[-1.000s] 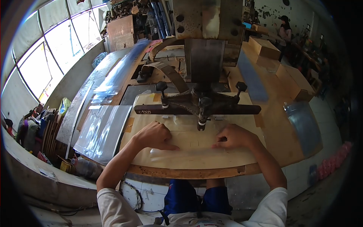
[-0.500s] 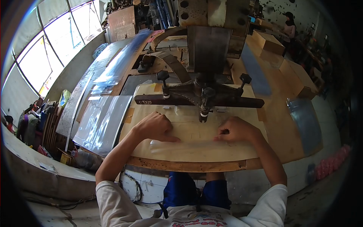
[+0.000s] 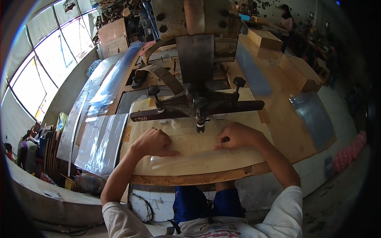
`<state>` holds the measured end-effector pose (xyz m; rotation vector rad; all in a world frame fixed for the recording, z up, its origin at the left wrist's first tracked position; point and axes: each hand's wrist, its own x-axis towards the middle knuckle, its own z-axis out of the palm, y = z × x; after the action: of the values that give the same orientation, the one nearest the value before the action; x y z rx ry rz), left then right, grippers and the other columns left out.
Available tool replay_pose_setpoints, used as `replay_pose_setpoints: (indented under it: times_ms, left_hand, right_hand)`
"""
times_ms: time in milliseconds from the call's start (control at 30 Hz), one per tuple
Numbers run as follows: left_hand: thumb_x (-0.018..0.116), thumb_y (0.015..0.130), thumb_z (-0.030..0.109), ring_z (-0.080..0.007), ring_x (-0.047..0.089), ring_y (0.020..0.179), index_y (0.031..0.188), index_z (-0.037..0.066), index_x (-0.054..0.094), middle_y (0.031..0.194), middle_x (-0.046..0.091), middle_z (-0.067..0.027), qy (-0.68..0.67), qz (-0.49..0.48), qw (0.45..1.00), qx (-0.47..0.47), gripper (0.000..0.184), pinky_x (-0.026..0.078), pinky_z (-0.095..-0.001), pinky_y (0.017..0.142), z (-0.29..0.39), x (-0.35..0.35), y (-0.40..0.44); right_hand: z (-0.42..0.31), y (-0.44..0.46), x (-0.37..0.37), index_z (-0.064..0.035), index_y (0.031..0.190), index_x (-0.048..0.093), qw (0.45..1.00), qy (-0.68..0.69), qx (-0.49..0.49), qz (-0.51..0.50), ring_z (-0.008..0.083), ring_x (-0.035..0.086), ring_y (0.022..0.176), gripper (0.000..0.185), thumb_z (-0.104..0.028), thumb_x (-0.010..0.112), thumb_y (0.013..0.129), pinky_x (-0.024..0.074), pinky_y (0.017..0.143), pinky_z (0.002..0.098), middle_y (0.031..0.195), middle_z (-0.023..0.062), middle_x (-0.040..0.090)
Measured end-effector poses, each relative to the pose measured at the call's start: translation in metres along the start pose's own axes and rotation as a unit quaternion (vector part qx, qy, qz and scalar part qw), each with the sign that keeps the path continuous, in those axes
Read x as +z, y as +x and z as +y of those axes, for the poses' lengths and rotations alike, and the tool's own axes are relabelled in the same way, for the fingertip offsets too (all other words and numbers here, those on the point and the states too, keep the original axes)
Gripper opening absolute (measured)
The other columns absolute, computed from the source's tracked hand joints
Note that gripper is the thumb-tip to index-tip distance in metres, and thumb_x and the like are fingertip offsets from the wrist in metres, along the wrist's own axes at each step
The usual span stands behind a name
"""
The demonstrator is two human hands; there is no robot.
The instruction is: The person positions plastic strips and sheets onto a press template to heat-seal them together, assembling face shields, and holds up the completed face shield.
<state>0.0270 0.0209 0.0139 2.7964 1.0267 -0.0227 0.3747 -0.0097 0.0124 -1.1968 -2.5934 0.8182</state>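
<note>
A thin clear plastic sheet [image 3: 194,156] lies on the pale work surface [image 3: 202,168] in front of the machine's dark crossbar [image 3: 234,107]. My left hand [image 3: 154,142] rests at the left part of the sheet's far edge, fingers curled and thumb stretched inward. At the right part of that edge, my right hand [image 3: 235,136] is closed in a pinch on the sheet. The crossbar sits just beyond both hands, with a small metal fitting [image 3: 200,126] hanging below its middle. How firmly my left hand grips the sheet is hard to see.
Stacked clear plastic sheets [image 3: 99,142] lie on the left. More bluish plastic [image 3: 313,119] is on the right, near open cardboard boxes [image 3: 300,73]. Pink bundles [image 3: 350,152] stand on the floor at right. Another person [image 3: 285,23] is in the back right.
The camera view has shifted, so the machine and table appear further left. Both hands keep nearly the same place on the sheet.
</note>
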Motion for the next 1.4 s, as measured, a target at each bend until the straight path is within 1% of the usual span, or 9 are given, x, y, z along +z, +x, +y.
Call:
replay_pose_setpoints:
  times_ms: [267,600,700,900,1067,1167,1267,1300,1400]
  left_hand:
    - [0.066,0.081,0.072,-0.0323,0.057,0.052,0.054,0.005,0.061,0.051,0.056,-0.0106,0.004,-0.003,1.000,-0.010,0.073,0.047,-0.0394,0.058,0.002,-0.003,0.000]
    - [0.068,0.082,0.070,-0.0319,0.056,0.049,0.053,0.004,0.061,0.050,0.054,-0.0108,-0.006,0.014,1.000,0.012,0.072,0.046,-0.0391,0.055,-0.001,0.001,0.000]
    - [0.068,0.082,0.070,-0.0317,0.055,0.049,0.053,0.004,0.061,0.049,0.054,-0.0108,-0.015,0.020,1.000,0.017,0.072,0.046,-0.0392,0.055,-0.002,0.003,0.000]
    - [0.067,0.082,0.070,-0.0317,0.055,0.048,0.053,0.004,0.061,0.049,0.053,-0.0111,-0.012,0.013,1.000,0.006,0.073,0.046,-0.0393,0.055,0.000,0.001,0.001]
    - [0.069,0.083,0.069,-0.0321,0.054,0.049,0.052,0.003,0.059,0.050,0.053,-0.0119,-0.013,0.005,1.000,-0.003,0.073,0.045,-0.0400,0.055,0.004,-0.003,0.000]
    - [0.077,0.083,0.053,-0.0308,0.054,0.050,0.052,0.005,0.051,0.052,0.052,-0.0088,-0.058,0.044,0.997,0.024,0.062,0.041,-0.0407,0.053,-0.009,0.006,0.003]
    - [0.078,0.083,0.043,-0.0313,0.055,0.053,0.056,0.004,0.051,0.056,0.053,-0.0103,-0.083,0.089,0.992,0.035,0.054,0.041,-0.0415,0.054,-0.016,0.008,0.001]
    - [0.078,0.083,0.040,-0.0311,0.056,0.055,0.061,0.004,0.053,0.058,0.055,-0.0102,-0.071,0.108,0.991,0.038,0.050,0.042,-0.0416,0.055,-0.016,0.006,0.001]
    - [0.078,0.084,0.035,-0.0303,0.061,0.061,0.077,0.004,0.057,0.068,0.061,-0.0097,-0.044,0.172,0.984,0.035,0.038,0.046,-0.0414,0.058,-0.014,-0.003,-0.002]
  right_hand:
    - [0.001,-0.001,0.001,-0.0059,0.077,0.074,1.000,0.012,0.004,0.012,0.0245,0.066,0.064,0.038,-0.043,0.077,0.086,0.0500,0.066,0.0361,0.068,0.0076,0.069]
    - [0.001,0.001,0.000,-0.0054,0.077,0.074,1.000,-0.010,0.022,-0.005,0.0245,0.065,0.063,0.042,-0.046,0.077,0.086,0.0497,0.066,0.0364,0.066,0.0085,0.068]
    - [-0.002,0.001,-0.003,-0.0049,0.075,0.072,0.999,-0.008,0.029,-0.018,0.0241,0.064,0.062,0.043,-0.046,0.076,0.087,0.0489,0.065,0.0365,0.065,0.0085,0.067]
    - [0.000,0.002,-0.002,-0.0042,0.075,0.071,1.000,-0.011,0.019,-0.005,0.0231,0.062,0.061,0.043,-0.045,0.076,0.087,0.0481,0.064,0.0358,0.065,0.0086,0.066]
    - [0.002,0.004,0.000,-0.0042,0.079,0.074,0.999,-0.003,0.031,0.015,0.0227,0.062,0.060,0.037,-0.040,0.077,0.087,0.0479,0.062,0.0350,0.067,0.0089,0.068]
    - [-0.001,0.004,-0.003,-0.0041,0.081,0.075,0.998,0.005,0.026,0.049,0.0223,0.063,0.061,0.034,-0.037,0.078,0.087,0.0478,0.061,0.0346,0.068,0.0093,0.069]
    - [0.002,0.006,-0.001,-0.0034,0.082,0.074,0.996,0.004,0.009,0.089,0.0224,0.063,0.061,0.029,-0.032,0.078,0.087,0.0475,0.060,0.0346,0.069,0.0100,0.068]
    - [0.006,0.007,0.001,-0.0031,0.082,0.074,0.995,0.001,0.002,0.104,0.0224,0.062,0.061,0.027,-0.029,0.079,0.087,0.0473,0.059,0.0347,0.070,0.0103,0.068]
    - [0.017,0.010,0.011,-0.0029,0.082,0.072,0.964,-0.040,-0.109,0.240,0.0239,0.060,0.062,0.028,-0.029,0.077,0.088,0.0468,0.057,0.0380,0.068,0.0088,0.063]
